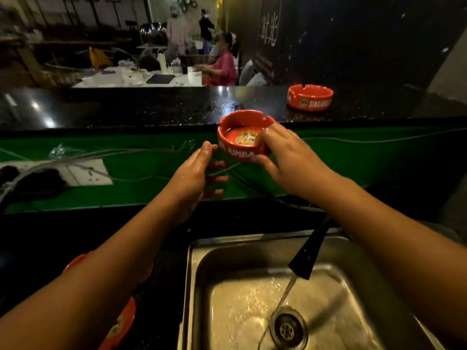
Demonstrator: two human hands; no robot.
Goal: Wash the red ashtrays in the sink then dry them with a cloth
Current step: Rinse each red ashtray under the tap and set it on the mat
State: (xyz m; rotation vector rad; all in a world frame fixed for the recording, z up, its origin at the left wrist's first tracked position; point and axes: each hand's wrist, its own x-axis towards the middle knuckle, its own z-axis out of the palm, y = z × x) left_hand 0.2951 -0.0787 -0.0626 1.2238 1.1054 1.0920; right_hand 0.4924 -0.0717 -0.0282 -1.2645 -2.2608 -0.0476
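A red ashtray (240, 137) carries white lettering on its wall and a yellow, dark-speckled motif in its base. A 2nd ashtray (310, 97), also red, shows yellow lettering and stands on a black counter (151, 107) flecked with pale specks. Below runs a green ledge (151, 178). The sink (227, 261) is silver-grey steel, the tap (310, 248) black.

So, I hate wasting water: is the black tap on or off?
On: a thin water stream falls from the black tap spout toward the round drain of the steel sink.
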